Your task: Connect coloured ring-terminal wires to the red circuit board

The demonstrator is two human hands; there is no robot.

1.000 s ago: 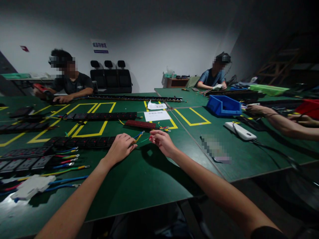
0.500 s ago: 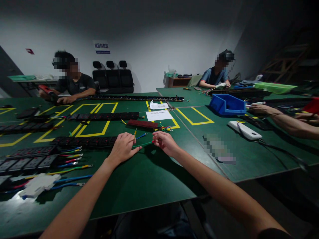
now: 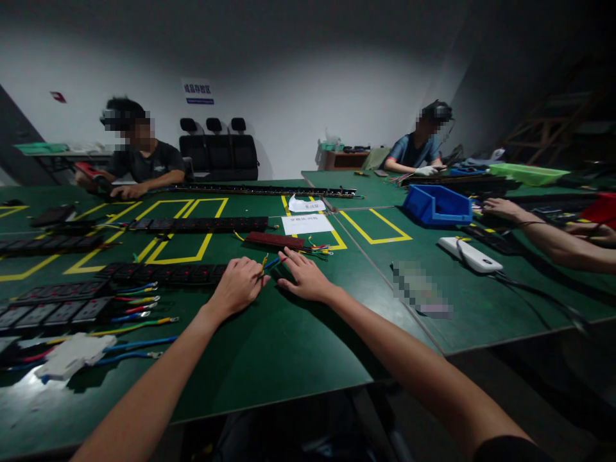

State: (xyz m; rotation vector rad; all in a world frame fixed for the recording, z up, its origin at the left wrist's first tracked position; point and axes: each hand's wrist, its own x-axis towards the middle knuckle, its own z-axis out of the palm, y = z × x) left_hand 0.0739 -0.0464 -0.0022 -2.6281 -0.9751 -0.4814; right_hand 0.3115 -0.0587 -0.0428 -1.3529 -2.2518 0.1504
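Observation:
My left hand (image 3: pixel 238 282) is closed on the wires (image 3: pixel 266 264) at the right end of a black socket strip (image 3: pixel 163 273). A yellow-green wire pokes up at its fingertips, and a blue wire runs on to the right. My right hand (image 3: pixel 307 276) lies low over the table with fingers stretched and thumb apart, its fingertips at the tip of the blue wire. Whether they touch it I cannot tell. Just beyond is a dark red strip (image 3: pixel 274 240) with several coloured wires at its right end.
More socket strips (image 3: pixel 62 314) with lugged wires and a white plastic part (image 3: pixel 74 356) lie left. White paper labels (image 3: pixel 308 223) are ahead. To the right are a blue bin (image 3: pixel 437 205), a white power bank (image 3: pixel 470 255) with a cable, and another person's arm (image 3: pixel 543 237). Two people sit opposite.
My right hand has let go of the green wire and spread its fingers, moving slightly left to the blue wire's tip. My left hand stays at the strip's end.

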